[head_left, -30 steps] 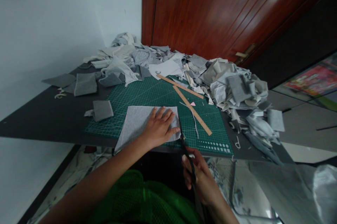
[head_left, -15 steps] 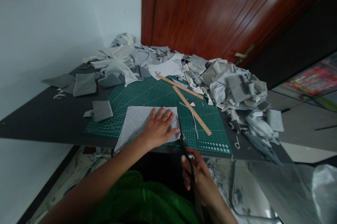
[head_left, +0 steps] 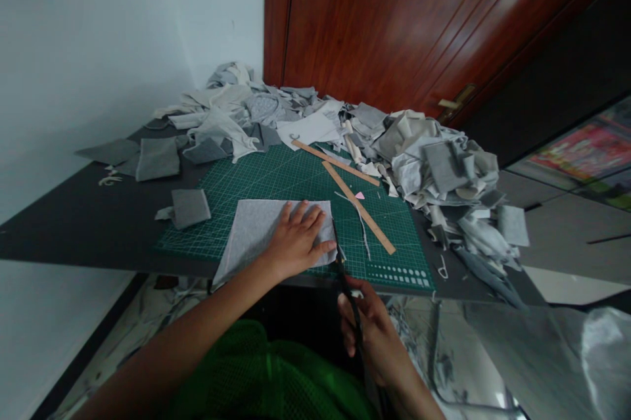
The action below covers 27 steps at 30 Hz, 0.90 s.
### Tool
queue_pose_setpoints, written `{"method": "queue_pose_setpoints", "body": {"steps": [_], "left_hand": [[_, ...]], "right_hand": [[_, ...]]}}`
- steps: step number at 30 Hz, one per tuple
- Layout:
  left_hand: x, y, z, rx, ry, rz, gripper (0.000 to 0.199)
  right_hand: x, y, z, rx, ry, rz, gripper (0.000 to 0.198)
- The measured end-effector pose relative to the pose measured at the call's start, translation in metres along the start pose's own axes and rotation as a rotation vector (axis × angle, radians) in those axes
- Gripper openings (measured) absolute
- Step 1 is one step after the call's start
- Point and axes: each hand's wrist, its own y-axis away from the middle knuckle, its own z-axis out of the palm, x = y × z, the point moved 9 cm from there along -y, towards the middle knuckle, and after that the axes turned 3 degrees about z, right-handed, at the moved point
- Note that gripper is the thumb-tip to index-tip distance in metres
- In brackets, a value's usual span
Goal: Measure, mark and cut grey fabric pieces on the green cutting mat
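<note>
Scarcely shifted since the earlier frame: black scissors (head_left: 353,308), gripped in the curled fingers of the right hand (head_left: 372,328) just off the near edge of the green cutting mat (head_left: 276,170). Grey cloth (head_left: 256,226) — lapped over that mat edge — is held flat beneath the left hand (head_left: 298,239), fingers spread; blades are set along its right side.

I see the cutting mat (head_left: 276,177) lying on the table (head_left: 64,210), a cloth sheet (head_left: 251,236) on its near part beneath the left hand (head_left: 298,236). Right of the sheet I have the scissors (head_left: 342,270) in the right hand (head_left: 372,321), then two rulers (head_left: 359,208) farther back; left, a folded cloth (head_left: 191,208); behind and right, heaped scraps (head_left: 419,137).
</note>
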Motion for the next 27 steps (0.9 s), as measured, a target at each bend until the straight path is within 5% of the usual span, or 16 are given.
{"method": "queue_pose_setpoints", "body": {"steps": [11,27], "left_hand": [[-0.001,0.000,0.000,-0.019,0.009,-0.027,0.084],[-0.001,0.000,-0.002,0.000,0.002,-0.029,0.085]], "right_hand": [[-0.010,-0.005,0.000,0.003,-0.036,0.111,0.075],[-0.024,-0.025,0.010,-0.033,0.027,0.016,0.072]]}}
